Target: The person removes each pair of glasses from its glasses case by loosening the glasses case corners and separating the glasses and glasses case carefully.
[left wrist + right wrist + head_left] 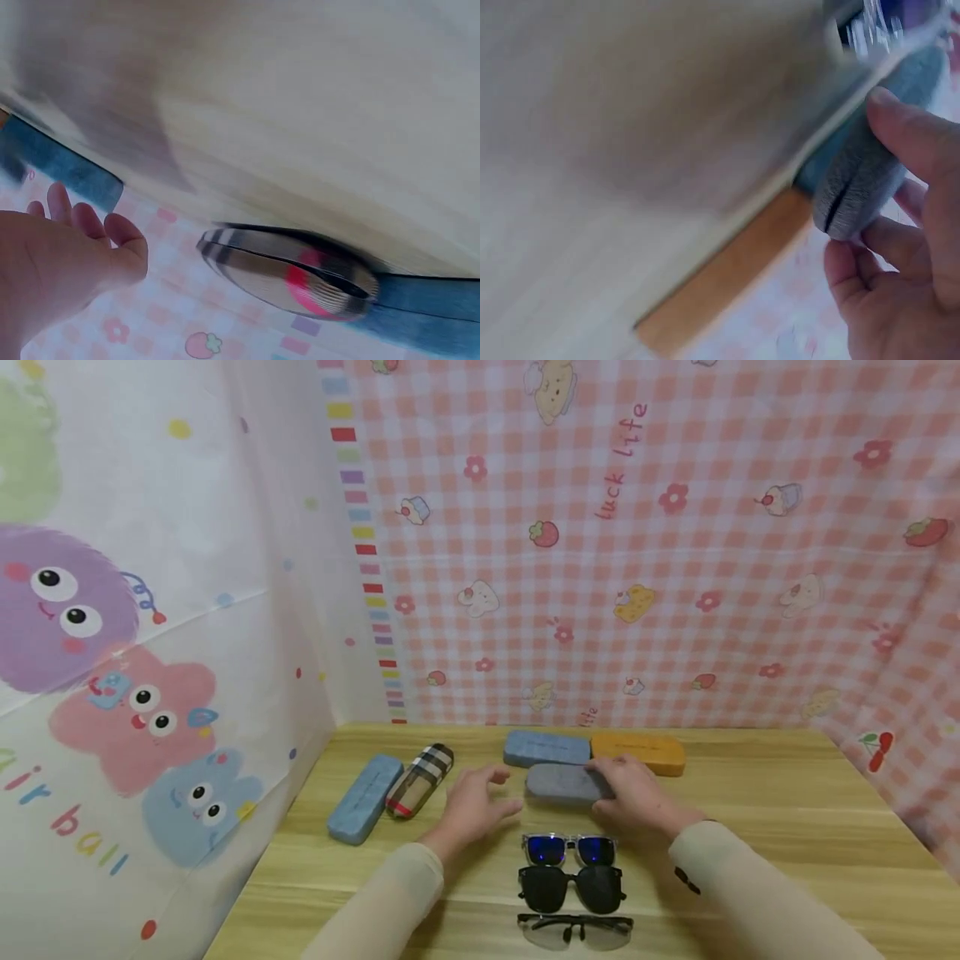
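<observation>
My right hand (637, 797) grips the right end of a grey glasses case (564, 784). In the right wrist view the thumb and fingers lie on either side of the grey case (855, 180), and a dark seam shows at its end. To the left of that case, my left hand (476, 806) is held with loosely bent fingers and nothing in them. Below the hands three pairs of glasses form a column: clear-framed sunglasses with blue lenses (547, 849), black sunglasses (543, 889) and half-rimmed clear-lens glasses (543, 929).
Behind the grey case lie a blue glasses case (546, 748) and an orange one (637, 753), end to end. On the left, a plaid case (421, 781) lies beside another blue case (365, 799). A pink checked cloth (600, 568) hangs at the wooden table's (787, 843) back edge.
</observation>
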Available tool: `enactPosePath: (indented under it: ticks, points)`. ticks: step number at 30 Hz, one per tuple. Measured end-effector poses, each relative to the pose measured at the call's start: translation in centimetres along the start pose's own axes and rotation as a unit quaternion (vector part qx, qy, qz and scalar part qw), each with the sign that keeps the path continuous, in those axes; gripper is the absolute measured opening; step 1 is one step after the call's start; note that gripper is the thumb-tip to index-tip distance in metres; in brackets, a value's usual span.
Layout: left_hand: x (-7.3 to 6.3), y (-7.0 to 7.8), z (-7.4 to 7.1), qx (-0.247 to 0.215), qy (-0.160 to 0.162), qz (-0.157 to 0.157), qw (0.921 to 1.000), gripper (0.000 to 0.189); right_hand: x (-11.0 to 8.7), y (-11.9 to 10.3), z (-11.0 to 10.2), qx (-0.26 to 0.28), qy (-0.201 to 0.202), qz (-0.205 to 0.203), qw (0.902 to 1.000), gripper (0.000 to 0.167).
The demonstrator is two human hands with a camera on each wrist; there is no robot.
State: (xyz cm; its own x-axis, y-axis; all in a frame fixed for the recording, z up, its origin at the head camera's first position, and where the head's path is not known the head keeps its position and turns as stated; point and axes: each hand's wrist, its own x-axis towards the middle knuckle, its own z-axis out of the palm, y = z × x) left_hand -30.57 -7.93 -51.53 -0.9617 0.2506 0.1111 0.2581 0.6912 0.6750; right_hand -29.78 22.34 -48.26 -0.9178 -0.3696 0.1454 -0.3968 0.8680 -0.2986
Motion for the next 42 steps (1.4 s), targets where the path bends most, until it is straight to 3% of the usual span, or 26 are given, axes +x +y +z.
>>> enactPosePath:
  ticks: [4, 9, 15, 21, 28, 34, 39, 42]
  points:
    - [-1.7, -1.3, -1.2, 0.031, 0.010, 0.032, 0.9989, 0.048, -0.7, 2.8, -3.0, -0.017, 0.058, 0.037, 0.9975, 0.065]
    - [-3.6, -2.7, -2.6, 0.072, 0.024, 0.060, 0.9953, 0.043, -3.1, 9.0, -6.2, -0.018, 0.076, 0.127, 0.9889, 0.072]
    - [-4.9, -3.8, -3.7, 0.081, 0.032, 0.044, 0.9952, 0.041, -6.8, 14.9, -7.7, -0.026, 0.042, 0.222, 0.9739, 0.076]
    - [-5.6, -4.1, -4.0, 0.086, 0.037, 0.045, 0.9946, 0.038, -9.4, 18.3, -8.3, -0.035, 0.023, 0.303, 0.9521, 0.076]
    - [-6.1, -4.2, -4.0, 0.106, 0.067, 0.085, 0.9884, 0.036, -11.7, 20.5, -8.9, -0.044, 0.013, 0.377, 0.9250, 0.062]
    - [-6.1, -4.2, -4.2, 0.096, 0.049, 0.055, 0.9926, 0.036, -12.1, 19.9, -8.2, -0.031, -0.006, 0.453, 0.8908, 0.064]
    - [-6.0, -4.3, -4.1, 0.100, 0.042, 0.048, 0.9930, 0.036, -12.0, 19.6, -8.0, -0.027, -0.013, 0.467, 0.8835, 0.067]
    - [-6.1, -4.5, -4.2, 0.119, 0.072, 0.052, 0.9889, 0.038, -12.0, 19.7, -7.8, -0.040, -0.019, 0.465, 0.8843, 0.072]
